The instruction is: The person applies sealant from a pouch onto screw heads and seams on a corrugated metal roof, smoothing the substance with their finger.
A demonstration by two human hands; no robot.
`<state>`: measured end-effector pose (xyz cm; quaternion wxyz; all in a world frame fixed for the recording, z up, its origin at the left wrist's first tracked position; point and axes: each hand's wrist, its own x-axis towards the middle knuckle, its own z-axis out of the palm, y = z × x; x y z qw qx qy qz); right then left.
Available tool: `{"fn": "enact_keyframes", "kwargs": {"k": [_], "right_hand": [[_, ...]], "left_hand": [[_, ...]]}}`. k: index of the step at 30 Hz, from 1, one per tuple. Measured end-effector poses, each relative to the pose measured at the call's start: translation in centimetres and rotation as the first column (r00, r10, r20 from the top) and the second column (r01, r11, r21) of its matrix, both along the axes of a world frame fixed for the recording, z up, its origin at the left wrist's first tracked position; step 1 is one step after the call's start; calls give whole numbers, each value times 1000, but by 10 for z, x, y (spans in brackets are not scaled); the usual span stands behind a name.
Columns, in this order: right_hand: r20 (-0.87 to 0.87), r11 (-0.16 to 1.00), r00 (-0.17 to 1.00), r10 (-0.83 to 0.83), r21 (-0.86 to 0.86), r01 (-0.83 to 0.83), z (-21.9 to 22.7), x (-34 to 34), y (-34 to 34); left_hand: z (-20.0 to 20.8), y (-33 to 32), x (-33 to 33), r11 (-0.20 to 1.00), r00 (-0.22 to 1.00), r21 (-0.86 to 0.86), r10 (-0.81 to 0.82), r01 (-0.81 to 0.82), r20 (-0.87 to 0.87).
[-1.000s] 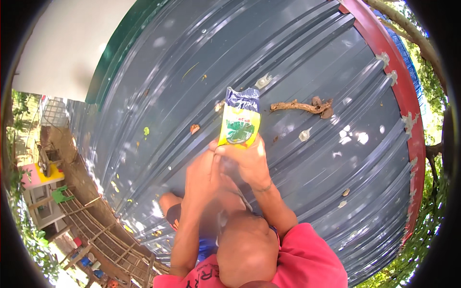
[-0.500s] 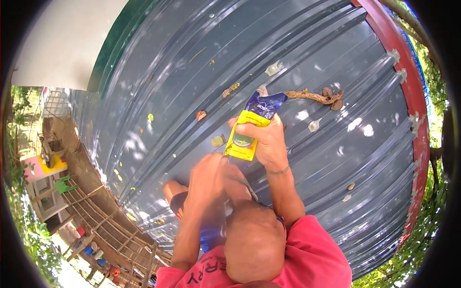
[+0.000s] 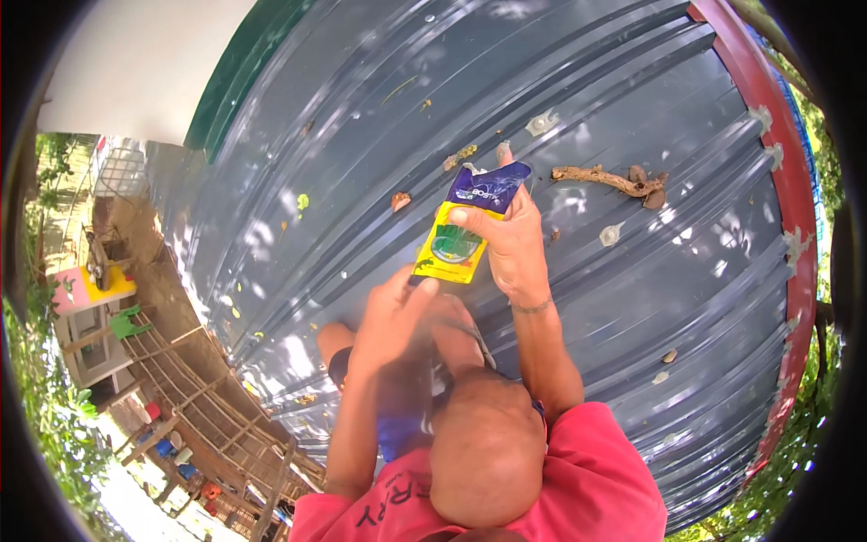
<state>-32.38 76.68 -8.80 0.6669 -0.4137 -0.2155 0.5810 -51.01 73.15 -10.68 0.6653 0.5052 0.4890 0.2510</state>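
A blue and yellow sealant pouch [image 3: 461, 237] with a torn, opened blue top is held up in front of me, above the metal roof. My right hand [image 3: 517, 244] grips its right side, thumb across the yellow front. One finger of that hand stretches up past the torn top, with a greyish smear at its tip. My left hand [image 3: 397, 303] pinches the pouch's lower left corner between thumb and fingers. The fingers behind the pouch are hidden. My bent leg [image 3: 452, 334] shows below the pouch, partly behind the left hand.
Dark ribbed metal roofing [image 3: 361, 163] spreads all around me. A dry branch [image 3: 601, 179] lies right of the pouch. Grey sealant dabs [image 3: 610, 235] and fallen leaves dot the sheet. Red edge trim [image 3: 787, 203] bounds the right; a white wall [image 3: 135, 72] stands upper left, and a stick fence [image 3: 194, 388] lower left.
The pouch has turned so its front faces up more fully. The left hand has come up to its lower corner. The view has shifted slightly, moving the roof rightward in the picture.
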Motion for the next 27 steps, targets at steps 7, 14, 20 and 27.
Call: {"fn": "enact_keyframes", "kwargs": {"k": [7, 14, 20, 27], "right_hand": [[-5, 979, 981, 194, -62, -194, -6, -20, -18], [-34, 997, 998, 54, -44, -56, 4, -8, -21], [77, 996, 997, -29, 90, 22, -16, 17, -16], [-70, 997, 996, 56, 51, -53, -6, -2, -15]], "left_hand": [[12, 11, 24, 989, 996, 125, 85, -85, 0], [16, -3, 21, 978, 990, 204, 57, -31, -126], [12, -15, 6, 984, 976, 155, -51, 85, -213], [-1, -20, 16, 950, 950, 235, 251, -206, -184]]}}
